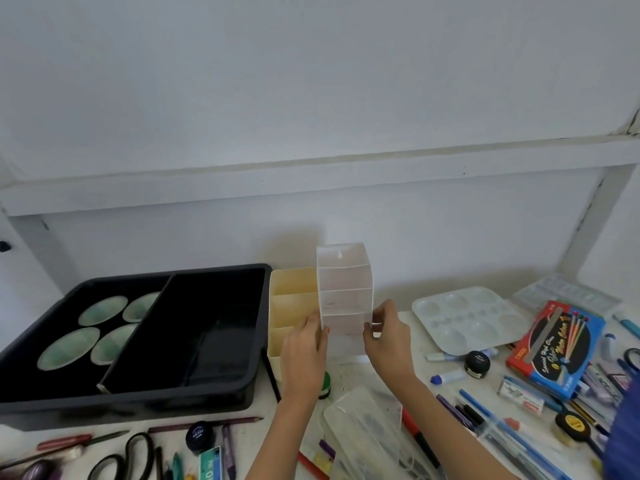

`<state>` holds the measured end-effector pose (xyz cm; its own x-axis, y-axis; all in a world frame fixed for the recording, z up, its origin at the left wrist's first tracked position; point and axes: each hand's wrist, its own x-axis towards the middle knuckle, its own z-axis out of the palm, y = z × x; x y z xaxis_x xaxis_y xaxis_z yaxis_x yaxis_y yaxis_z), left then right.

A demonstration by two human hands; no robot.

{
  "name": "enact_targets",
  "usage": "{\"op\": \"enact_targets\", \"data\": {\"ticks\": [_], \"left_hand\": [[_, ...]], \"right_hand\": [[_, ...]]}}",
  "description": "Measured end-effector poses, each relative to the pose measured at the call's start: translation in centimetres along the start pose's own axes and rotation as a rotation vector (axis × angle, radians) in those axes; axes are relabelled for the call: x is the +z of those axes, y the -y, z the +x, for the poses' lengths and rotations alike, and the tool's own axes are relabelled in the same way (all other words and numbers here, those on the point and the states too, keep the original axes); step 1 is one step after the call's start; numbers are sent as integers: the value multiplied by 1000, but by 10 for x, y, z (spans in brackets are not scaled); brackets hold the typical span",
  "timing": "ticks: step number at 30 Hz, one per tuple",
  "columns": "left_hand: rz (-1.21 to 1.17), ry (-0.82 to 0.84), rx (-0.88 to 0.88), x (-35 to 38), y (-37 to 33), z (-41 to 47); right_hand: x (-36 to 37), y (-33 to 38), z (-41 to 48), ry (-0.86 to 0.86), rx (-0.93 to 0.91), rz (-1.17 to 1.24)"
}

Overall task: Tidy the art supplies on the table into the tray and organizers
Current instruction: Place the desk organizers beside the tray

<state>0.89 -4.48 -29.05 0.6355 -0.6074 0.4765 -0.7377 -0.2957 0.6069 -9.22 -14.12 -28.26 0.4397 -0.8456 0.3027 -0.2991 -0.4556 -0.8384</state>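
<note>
A white stepped organizer with several compartments stands at the middle of the table, against the cream organizer. My left hand grips its left side and my right hand grips its right side near the bottom. The dark grey tray lies on the left, with a divider and several pale green dishes in its left part. Loose pens, pencils and ink pots are scattered along the front and right of the table.
A white paint palette, a blue and red water colour box, black ink pots and blue pens crowd the right. A clear plastic case lies at the front. Scissors and pencils sit at front left. A wall ledge runs behind.
</note>
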Motion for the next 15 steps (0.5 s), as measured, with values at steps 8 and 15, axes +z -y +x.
{"op": "enact_targets", "data": {"ticks": [8, 15], "left_hand": [[24, -18, -32, 5, 2, -3], [-85, 151, -85, -21, -6, -15]], "right_hand": [[4, 4, -1, -28, 65, -45], [-25, 7, -7, 176, 210, 104]]}}
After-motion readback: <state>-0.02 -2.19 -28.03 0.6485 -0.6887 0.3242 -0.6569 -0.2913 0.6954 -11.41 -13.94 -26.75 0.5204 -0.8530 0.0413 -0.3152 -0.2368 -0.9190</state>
